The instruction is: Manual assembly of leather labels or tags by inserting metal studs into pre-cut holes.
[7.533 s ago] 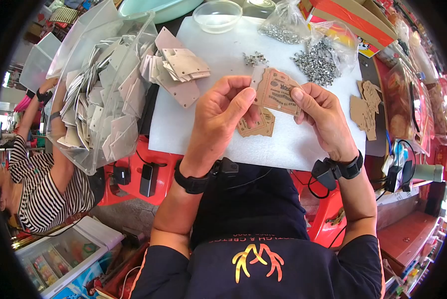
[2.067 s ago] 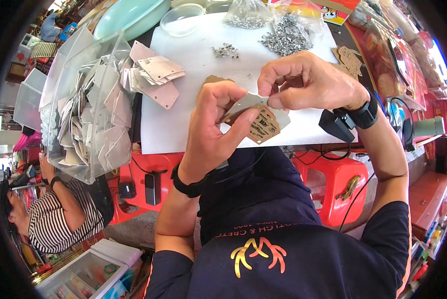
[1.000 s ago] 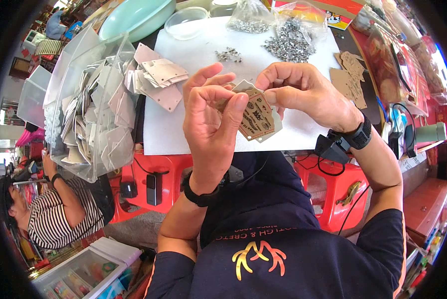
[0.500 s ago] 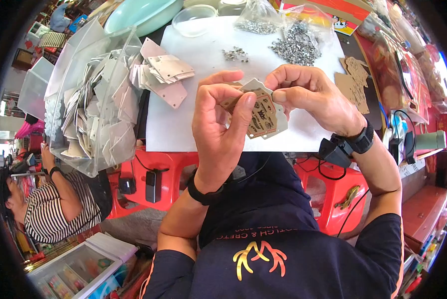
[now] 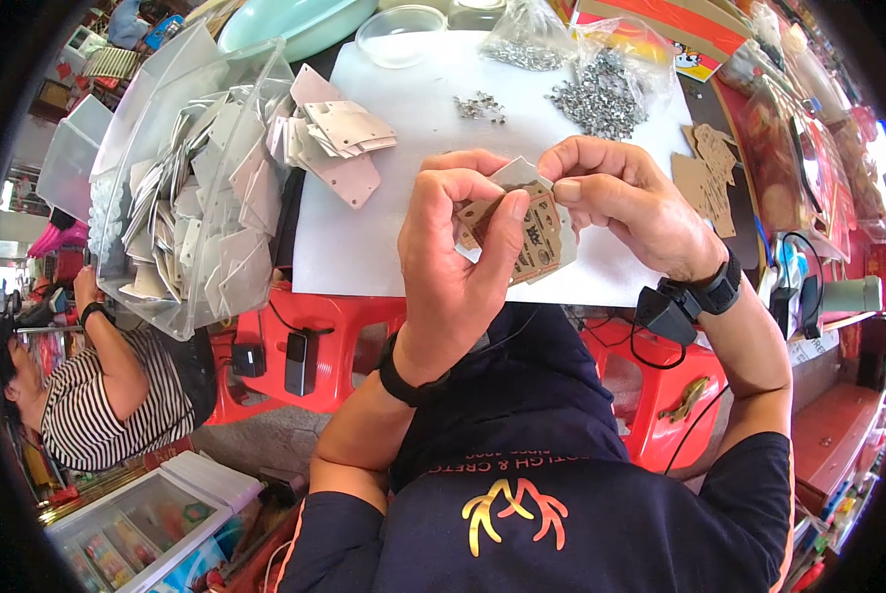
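Note:
Between the thumb and fingers of my left hand (image 5: pixel 453 247) is a brown printed card (image 5: pixel 540 237), with a pale card (image 5: pixel 518 174) against its back. My right hand (image 5: pixel 640 203) pinches with thumb and forefinger at the cards' upper right corner. What lies inside that pinch is too small to make out. Just beyond my hands, a few small metal fasteners (image 5: pixel 479 108) lie loose on the white work surface (image 5: pixel 413 99). A larger heap of such fasteners (image 5: pixel 601 104) spills from a clear plastic bag.
Pale cut cards (image 5: pixel 339 143) lie stacked at the left, beside a clear bin (image 5: pixel 201 306) full of them. Brown cards (image 5: pixel 705 183) rest at the right edge. Bowls stand at the back. A person in a striped shirt (image 5: pixel 117 395) is at the far left.
Both hands and the cards appear slightly further right in view, but the table's things have shifted similarly. The brown card is tilted a little differently. My hold on the cards stays much the same.

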Motion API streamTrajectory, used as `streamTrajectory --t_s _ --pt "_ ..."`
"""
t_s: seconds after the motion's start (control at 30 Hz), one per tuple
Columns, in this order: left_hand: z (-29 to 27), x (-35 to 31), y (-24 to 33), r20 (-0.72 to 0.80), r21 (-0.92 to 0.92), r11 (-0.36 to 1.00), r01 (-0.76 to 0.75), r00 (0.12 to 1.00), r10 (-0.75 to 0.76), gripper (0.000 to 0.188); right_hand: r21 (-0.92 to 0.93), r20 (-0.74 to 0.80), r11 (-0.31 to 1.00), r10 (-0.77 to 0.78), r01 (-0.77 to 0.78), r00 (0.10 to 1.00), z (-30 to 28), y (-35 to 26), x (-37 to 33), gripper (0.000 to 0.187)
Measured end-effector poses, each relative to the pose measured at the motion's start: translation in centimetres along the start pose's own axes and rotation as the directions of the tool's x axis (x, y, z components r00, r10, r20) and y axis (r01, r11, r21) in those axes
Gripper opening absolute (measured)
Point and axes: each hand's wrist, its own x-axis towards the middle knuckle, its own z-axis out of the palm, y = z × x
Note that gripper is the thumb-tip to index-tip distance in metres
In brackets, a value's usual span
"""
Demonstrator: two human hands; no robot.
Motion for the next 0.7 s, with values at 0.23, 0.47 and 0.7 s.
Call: streamTrajectory --t_s 0.23,0.47,0.7 --pt "-0.01 -0.20 0.75 0.016 -0.132 0.980 0.151 0.988 -0.150 0.017 -0.089 0.010 0.995 -0.050 0.050 0.999 0.02 0.13 0.00 0.022" --pt "0.14 -0.14 0.44 -0.016 -0.185 0.974 0.130 0.991 -0.136 0.017 -0.079 0.021 0.994 -0.071 0.072 0.997 0.31 0.20 -0.05 0.021" --pt "0.04 -0.22 0.08 -0.009 0.016 1.000 0.014 1.000 -0.014 0.018 -0.035 0.011 0.997 -0.068 0.068 0.998 0.42 0.40 -0.26 0.022"
